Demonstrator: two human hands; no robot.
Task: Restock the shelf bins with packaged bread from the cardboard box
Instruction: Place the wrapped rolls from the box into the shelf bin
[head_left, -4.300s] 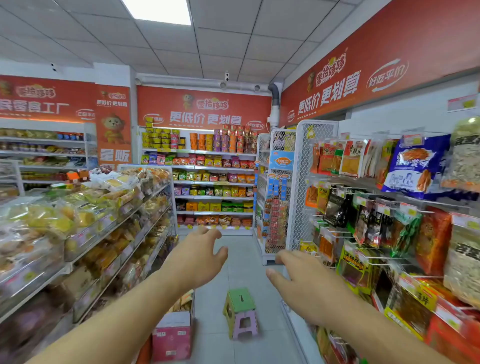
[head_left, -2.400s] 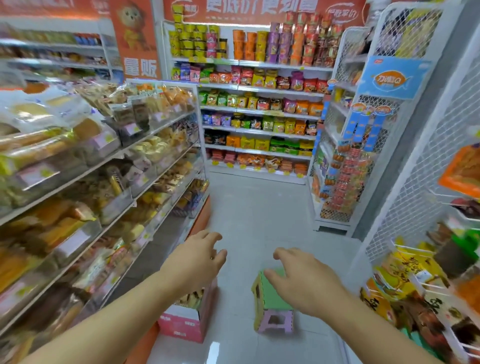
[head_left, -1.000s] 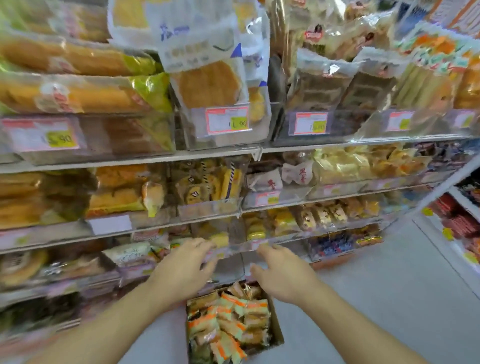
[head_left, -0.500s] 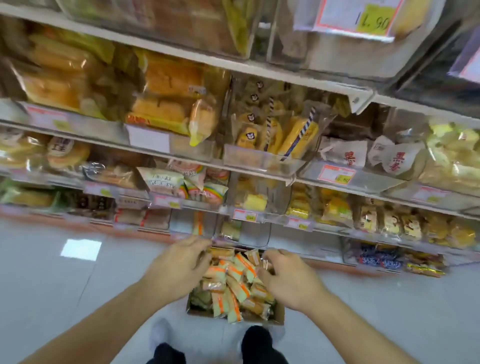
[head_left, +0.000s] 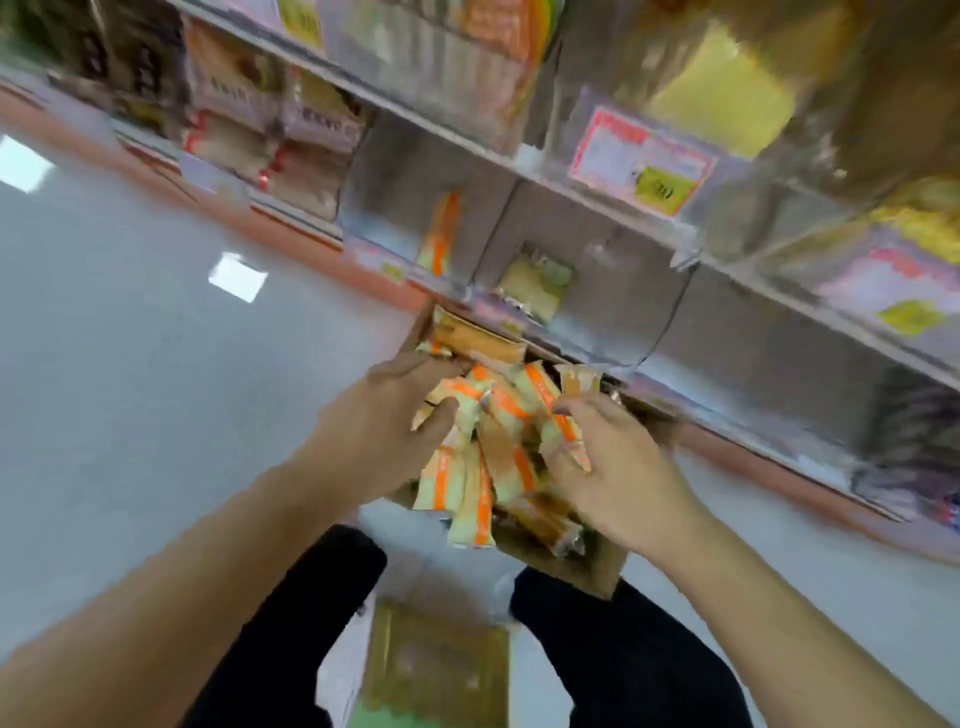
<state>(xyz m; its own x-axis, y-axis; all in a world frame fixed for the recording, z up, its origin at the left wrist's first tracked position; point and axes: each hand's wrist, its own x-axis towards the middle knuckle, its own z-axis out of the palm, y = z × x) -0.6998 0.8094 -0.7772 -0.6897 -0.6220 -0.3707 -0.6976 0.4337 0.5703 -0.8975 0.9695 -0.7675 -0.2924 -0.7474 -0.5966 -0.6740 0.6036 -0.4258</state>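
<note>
A cardboard box (head_left: 597, 564) stands on the floor against the bottom shelf, full of bread packs (head_left: 470, 493) in pale green wrappers with orange stripes. My left hand (head_left: 387, 415) is in the box at its left side, fingers curled round packs. My right hand (head_left: 613, 457) is at the right side, fingers curled into the packs and pinching one. Just above the box are clear shelf bins (head_left: 415, 208); the left one holds a single striped bread pack (head_left: 441, 234), the one beside it a yellowish pack (head_left: 535, 283).
Higher shelves with price tags (head_left: 641, 161) and packaged goods overhang the box. My legs in dark trousers (head_left: 623, 649) flank the box, with a low stool (head_left: 436, 670) between them. Grey floor (head_left: 130, 364) spreads to the left.
The view has dropped lower and closer to the box. Both hands have gone from the top of the packs down into them and closed on them.
</note>
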